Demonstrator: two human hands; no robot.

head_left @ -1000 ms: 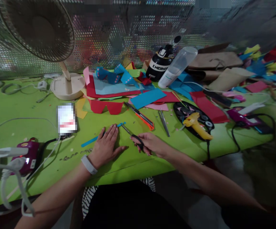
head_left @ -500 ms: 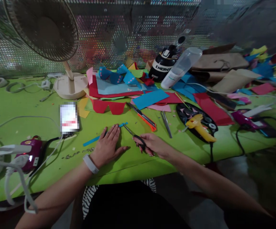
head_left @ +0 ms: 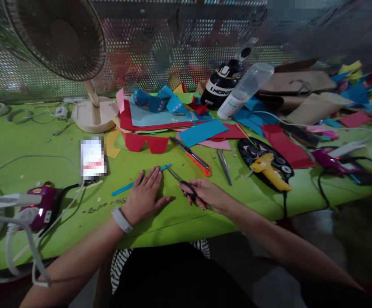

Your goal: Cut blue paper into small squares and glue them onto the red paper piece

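My left hand lies flat on the green table, its fingers pressing on a narrow blue paper strip that shows on both sides of the hand. My right hand is closed round the black handles of a pair of scissors. The scissors' tip touches the strip's right end, just beyond my left fingertips. Behind the hands, a red paper piece with a zigzag edge lies flat. An orange and black cutter and metal tweezers rest to the right.
A yellow glue gun sits on a black tray at the right. Coloured papers, a black bottle and a clear bottle stand behind. At the left are a fan, a phone and a purple power socket with cables.
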